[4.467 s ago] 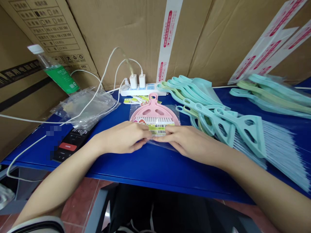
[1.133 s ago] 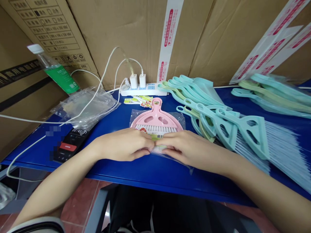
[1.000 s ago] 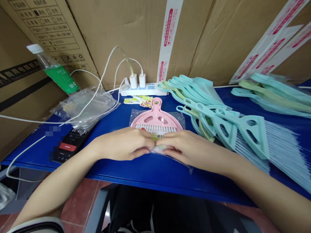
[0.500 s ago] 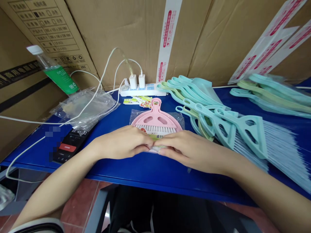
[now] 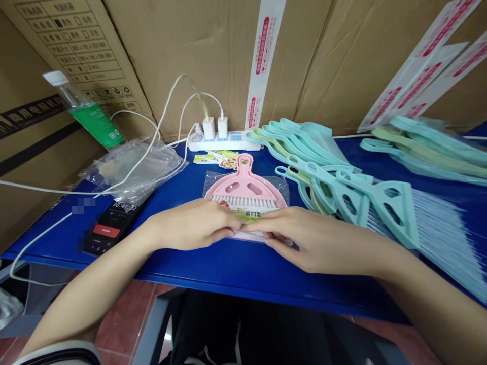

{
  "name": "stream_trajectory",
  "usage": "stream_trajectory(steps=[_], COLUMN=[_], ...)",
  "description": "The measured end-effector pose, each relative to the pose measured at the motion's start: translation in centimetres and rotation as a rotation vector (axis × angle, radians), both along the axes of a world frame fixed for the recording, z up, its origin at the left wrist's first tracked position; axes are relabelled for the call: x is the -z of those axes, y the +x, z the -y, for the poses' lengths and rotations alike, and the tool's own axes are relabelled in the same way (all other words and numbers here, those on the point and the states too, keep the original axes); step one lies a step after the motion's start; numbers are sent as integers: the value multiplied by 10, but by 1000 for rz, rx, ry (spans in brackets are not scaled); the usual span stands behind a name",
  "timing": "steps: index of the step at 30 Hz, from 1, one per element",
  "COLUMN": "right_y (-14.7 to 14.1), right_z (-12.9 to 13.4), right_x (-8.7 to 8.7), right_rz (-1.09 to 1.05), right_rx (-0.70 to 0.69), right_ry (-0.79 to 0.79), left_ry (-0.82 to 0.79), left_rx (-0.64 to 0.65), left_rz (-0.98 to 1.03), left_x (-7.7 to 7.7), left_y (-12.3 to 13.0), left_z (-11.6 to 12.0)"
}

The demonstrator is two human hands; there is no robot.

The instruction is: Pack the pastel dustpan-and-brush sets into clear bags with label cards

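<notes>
A pink dustpan and a small brush with white bristles lie together in a clear plastic bag on the blue table, handle pointing away from me. A green and white label card with printed characters shows inside the bag. My left hand is closed at the lower left of the bag, fingers and thumb pinched on its near edge. From the right, my right hand touches the same edge. Its index finger stretches toward my left fingertips and its thumb is apart; the other fingers are partly hidden.
Turquoise and green dustpans and brushes are piled at the right, with bagged sets behind. A power strip, label cards, plastic bags, a bottle, a phone and loose cables are around.
My right hand has slid a little to the right along the bag's near edge, its thumb spreading away from the index finger. My left hand has stayed nearly still.
</notes>
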State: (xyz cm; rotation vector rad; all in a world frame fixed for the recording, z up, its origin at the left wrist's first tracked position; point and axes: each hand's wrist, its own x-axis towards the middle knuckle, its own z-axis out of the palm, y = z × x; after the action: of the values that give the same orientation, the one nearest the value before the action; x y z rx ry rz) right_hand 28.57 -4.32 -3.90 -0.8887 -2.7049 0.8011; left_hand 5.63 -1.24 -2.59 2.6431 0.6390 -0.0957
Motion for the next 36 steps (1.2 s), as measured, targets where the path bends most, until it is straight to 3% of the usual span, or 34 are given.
stream_trajectory(steps=[12,36], right_y=[5,1], right_z=[0,-6], right_x=[-4,-2], right_rz=[-29,140], right_rx=[38,130], right_ry=[-83,10], left_ry=[19,35], left_rx=[14,7], left_rz=[12,-1], left_x=[1,2], left_y=[0,0], left_z=[0,0])
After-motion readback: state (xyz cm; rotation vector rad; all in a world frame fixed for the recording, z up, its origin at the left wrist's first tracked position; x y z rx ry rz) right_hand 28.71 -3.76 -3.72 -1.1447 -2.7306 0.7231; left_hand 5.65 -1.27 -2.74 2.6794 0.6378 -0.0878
